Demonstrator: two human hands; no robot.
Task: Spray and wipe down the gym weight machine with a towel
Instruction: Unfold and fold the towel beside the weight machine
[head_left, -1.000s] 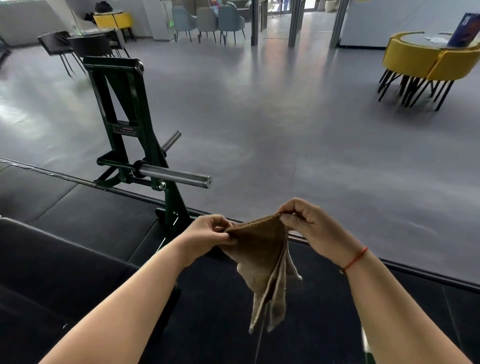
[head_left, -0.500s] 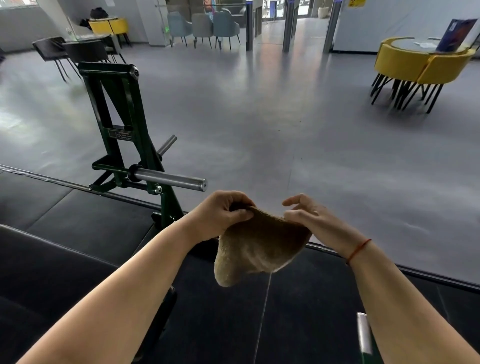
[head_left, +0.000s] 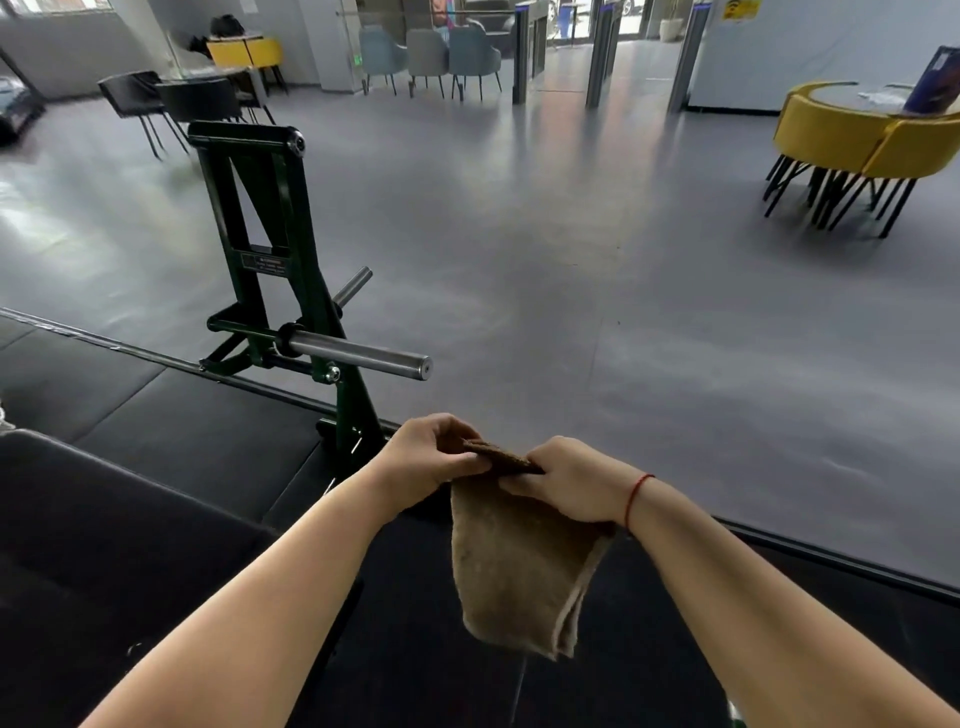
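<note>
The green weight machine (head_left: 270, 249) stands on a black mat (head_left: 182, 415) beside grey floor (head_left: 571, 260).

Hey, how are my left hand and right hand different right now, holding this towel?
The left hand has a bare wrist; the right hand wears a red string at its wrist. The left hand sits slightly higher in view than the right hand. Both pinch the towel at its top edge; the rest hangs folded below.
</note>
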